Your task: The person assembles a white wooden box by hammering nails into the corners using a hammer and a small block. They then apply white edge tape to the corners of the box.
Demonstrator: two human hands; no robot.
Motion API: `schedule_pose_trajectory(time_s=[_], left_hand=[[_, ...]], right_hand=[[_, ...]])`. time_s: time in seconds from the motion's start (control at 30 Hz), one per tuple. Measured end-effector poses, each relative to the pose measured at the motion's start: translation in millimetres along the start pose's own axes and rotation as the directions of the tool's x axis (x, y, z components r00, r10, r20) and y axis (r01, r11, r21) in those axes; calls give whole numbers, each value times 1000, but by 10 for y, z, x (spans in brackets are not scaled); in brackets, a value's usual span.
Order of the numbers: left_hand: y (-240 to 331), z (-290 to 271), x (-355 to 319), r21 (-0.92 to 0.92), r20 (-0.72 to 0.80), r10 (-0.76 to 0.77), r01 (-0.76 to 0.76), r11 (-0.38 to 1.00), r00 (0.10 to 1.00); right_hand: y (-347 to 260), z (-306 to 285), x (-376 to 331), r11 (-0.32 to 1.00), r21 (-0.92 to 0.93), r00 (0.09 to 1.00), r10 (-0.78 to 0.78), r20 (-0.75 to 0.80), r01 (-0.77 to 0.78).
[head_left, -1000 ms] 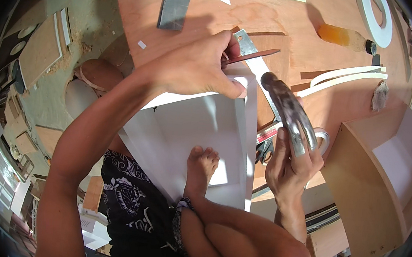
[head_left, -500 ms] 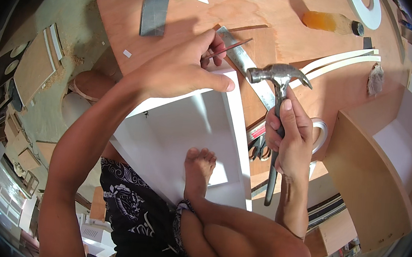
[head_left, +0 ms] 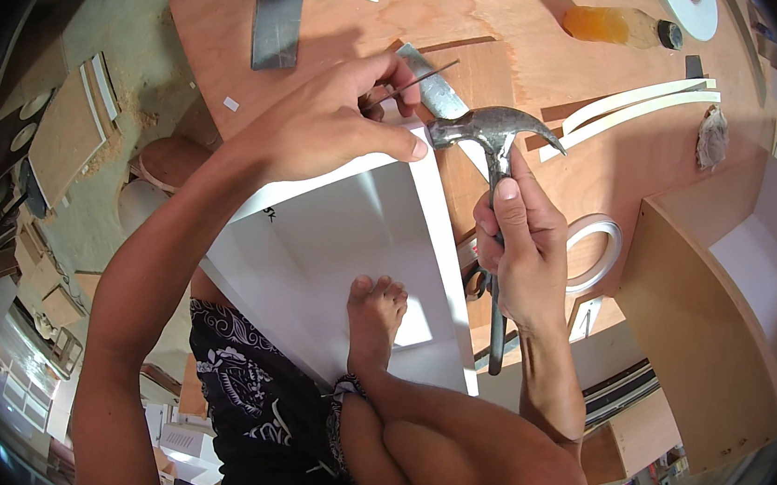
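My right hand is wrapped round the handle of a claw hammer. The hammer's striking face is close to the upper right corner of an open white box; I cannot tell if they touch. Over that corner, my left hand rests its thumb on the box edge. A thin dark metal rod is pinched in the left fingers, its free end sticking out to the upper right. My bare foot presses inside the box. Behind the hammer head, a flat metal strip lies on the wooden work table.
On the table are a dark sanding sheet, a bottle of orange liquid, pale edging strips, a roll of white tape and a crumpled rag. A wooden cabinet stands at the right.
The hammer has moved left, bringing its head up to the box corner near my left thumb. My left hand still holds the rod and has shifted slightly left in view.
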State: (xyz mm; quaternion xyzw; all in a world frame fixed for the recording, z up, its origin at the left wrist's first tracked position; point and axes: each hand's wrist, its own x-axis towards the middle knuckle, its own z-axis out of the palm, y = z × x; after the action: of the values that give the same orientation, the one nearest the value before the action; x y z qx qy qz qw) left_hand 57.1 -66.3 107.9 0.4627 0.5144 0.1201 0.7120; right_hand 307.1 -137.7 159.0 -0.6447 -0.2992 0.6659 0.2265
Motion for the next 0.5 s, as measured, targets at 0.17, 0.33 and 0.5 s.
schedule_pose_trajectory(time_s=[0.17,0.33,0.5], left_hand=[[44,18,16,-45,21,15,-14,999,1000],[92,0,54,-44,56,14,-11,999,998],[-23,-84,188,-125,214,149,-124,984,965]], right_hand=[[12,32,-86,993,-67,994,-98,-50,94],[136,-4,-378,882,-344,902,-397,-171,323],[45,-47,-456,607,-603,790,-610,63,517]])
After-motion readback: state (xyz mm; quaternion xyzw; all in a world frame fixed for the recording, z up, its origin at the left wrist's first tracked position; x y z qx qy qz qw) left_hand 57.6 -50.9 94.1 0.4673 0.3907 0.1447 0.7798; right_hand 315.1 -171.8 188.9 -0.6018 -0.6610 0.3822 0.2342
